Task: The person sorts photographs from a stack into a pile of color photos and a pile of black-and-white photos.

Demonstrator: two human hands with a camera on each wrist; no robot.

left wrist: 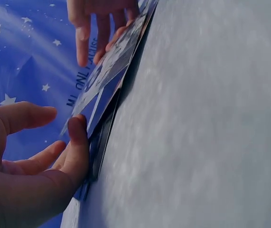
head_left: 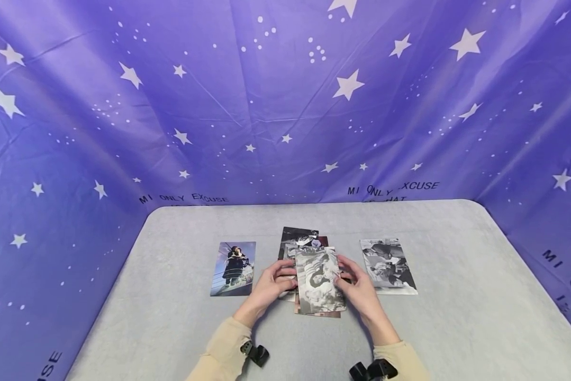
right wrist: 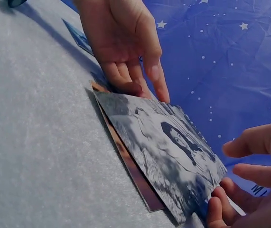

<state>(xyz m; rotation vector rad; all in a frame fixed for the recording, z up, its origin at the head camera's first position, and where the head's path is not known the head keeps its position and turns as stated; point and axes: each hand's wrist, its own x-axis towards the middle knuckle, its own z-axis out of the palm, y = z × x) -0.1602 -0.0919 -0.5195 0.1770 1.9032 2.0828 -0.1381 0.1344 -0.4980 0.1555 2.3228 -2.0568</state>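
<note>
A black-and-white photo of a dark-haired figure lies on top of a small overlapping pile. My right hand is at its right edge, thumb over the border and fingers bent beside it. On the left side my left hand has its fingertips against the pile, index finger lifted away in the left wrist view. Beneath, a dark photo sticks out at the back and a brownish photo shows along the front edge. The rest of the pile is covered.
A colour photo of a couple at a railing lies to the left. Another black-and-white photo lies to the right. The grey table meets a purple star-patterned curtain behind and at both sides.
</note>
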